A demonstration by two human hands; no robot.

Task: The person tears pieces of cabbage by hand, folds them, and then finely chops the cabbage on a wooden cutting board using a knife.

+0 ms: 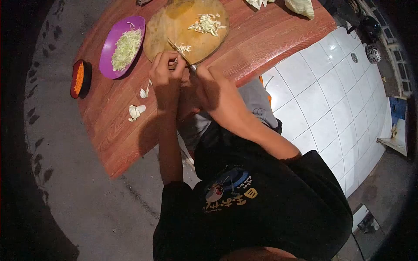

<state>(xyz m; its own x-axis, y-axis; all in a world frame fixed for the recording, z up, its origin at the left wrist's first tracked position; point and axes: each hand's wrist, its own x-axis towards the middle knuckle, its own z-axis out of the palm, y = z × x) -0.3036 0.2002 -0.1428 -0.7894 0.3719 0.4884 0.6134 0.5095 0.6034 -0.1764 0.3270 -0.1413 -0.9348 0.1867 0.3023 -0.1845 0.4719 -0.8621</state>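
Observation:
My right hand (210, 85) is wrapped around the handle of a knife (179, 47). The blade slants up and left over the near edge of a round wooden cutting board (163, 30). Beside the blade, my left hand (166, 67) has its fingers curled in at the board's edge; whatever they pinch is hidden. A few small pale chopped bits (185, 48) lie by the blade. Farther up the board is a larger heap of chopped white pieces (207, 25), which look like garlic.
On the wooden table (113, 135) stand a purple bowl (106, 61) of shredded cabbage (126, 50) and a small dark dish (86, 80) of orange shreds. White garlic-like pieces (136, 112) lie left of my forearm. A cabbage chunk (300, 7) sits near the far right edge.

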